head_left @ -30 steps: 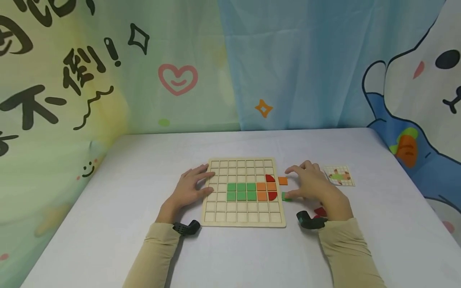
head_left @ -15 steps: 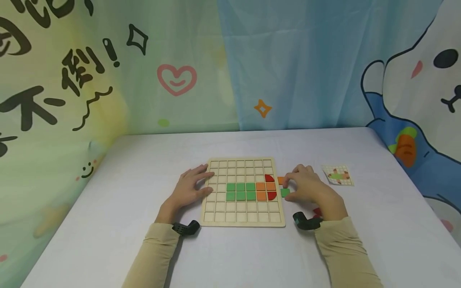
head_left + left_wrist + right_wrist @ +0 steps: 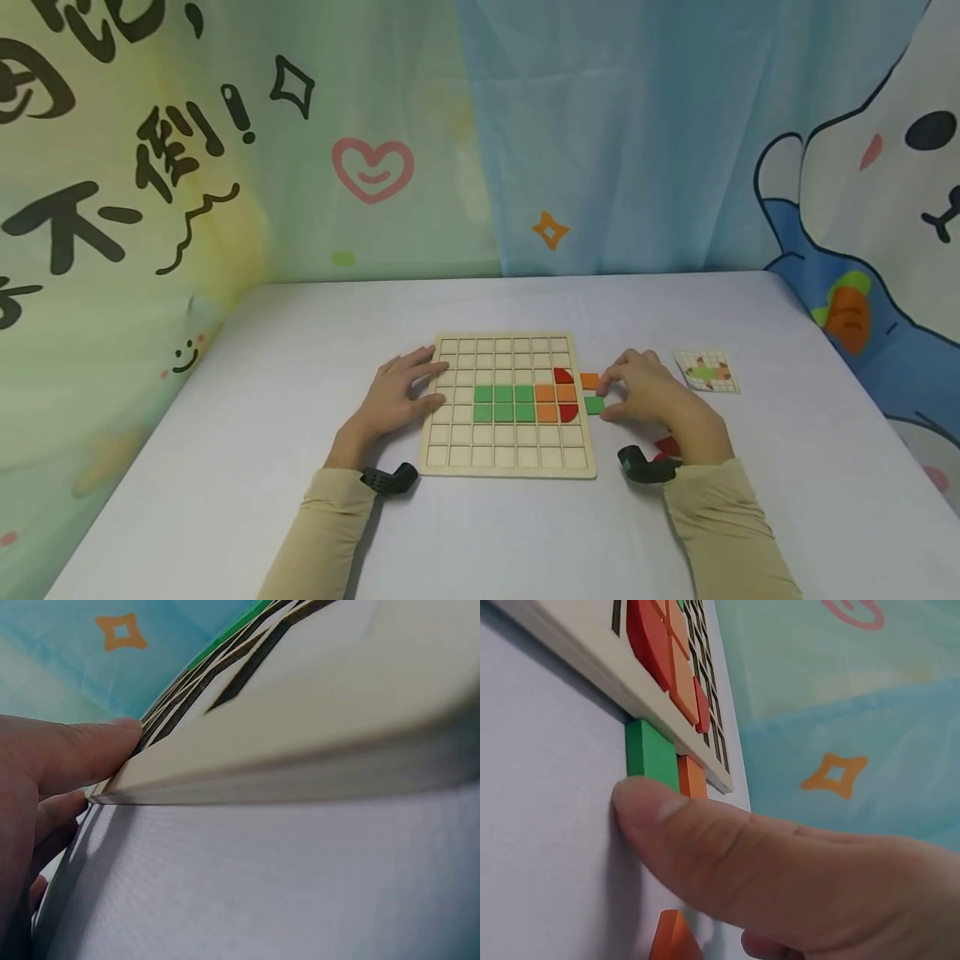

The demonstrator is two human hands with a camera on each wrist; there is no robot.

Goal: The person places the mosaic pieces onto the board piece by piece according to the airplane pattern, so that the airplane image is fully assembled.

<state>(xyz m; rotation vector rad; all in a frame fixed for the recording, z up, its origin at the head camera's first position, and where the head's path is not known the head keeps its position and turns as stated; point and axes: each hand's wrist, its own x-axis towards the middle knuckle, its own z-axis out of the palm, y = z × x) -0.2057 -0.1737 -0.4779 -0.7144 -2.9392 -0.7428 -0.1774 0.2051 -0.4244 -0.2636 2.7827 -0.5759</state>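
A square-celled wooden grid board [image 3: 483, 457] lies on the table, partly filled with green, orange and red pieces. My left hand [image 3: 402, 392] rests against its left edge, thumb and fingertips on the rim; in the left wrist view the thumb [image 3: 90, 754] lies on the board's edge. Just off the right edge, my right hand [image 3: 645, 392] pinches a green square tile [image 3: 594, 405] between thumb and fingers. In the right wrist view the thumb covers one end of this green tile [image 3: 654, 754]; the fingertips opposite are hidden. An orange tile [image 3: 589, 381] lies just beyond it.
Red pieces [image 3: 667, 446] lie beside the right wrist, partly hidden by it. A small patterned picture card [image 3: 707, 372] lies to the right of that hand. Printed curtains [image 3: 600, 167] stand behind the white table [image 3: 525, 542].
My right hand has moved slightly left, and its thumb and fingers have closed in on the green tile, which shows more now. The left hand stays on the board's edge.
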